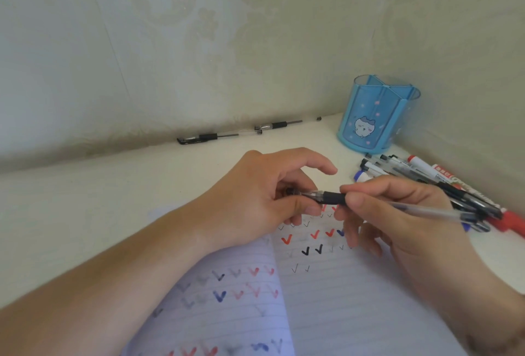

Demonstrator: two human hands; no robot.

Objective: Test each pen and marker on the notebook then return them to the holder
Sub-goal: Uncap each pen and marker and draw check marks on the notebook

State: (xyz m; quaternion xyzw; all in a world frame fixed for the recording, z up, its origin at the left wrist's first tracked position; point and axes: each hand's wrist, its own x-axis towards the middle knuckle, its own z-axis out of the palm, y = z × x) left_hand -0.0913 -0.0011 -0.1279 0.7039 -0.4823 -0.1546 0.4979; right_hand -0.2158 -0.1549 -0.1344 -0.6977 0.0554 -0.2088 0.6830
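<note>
A clear gel pen with a black grip (335, 198) lies level above the open lined notebook (326, 299), whose pages carry red, black and blue check marks. My right hand (397, 222) pinches the pen's barrel just behind the grip. My left hand (270, 196) grips the pen's tip end, where a small dark cap sits between thumb and fingers. The blue see-through holder (375, 117) with a cartoon figure stands at the back right, nothing showing above its rim.
A heap of pens and red and blue markers (443, 182) lies right of the notebook, below the holder. Two black-grip pens (207, 137) (277, 125) and a small cap (318, 118) lie along the wall at the back. Walls close the desk behind and on the right.
</note>
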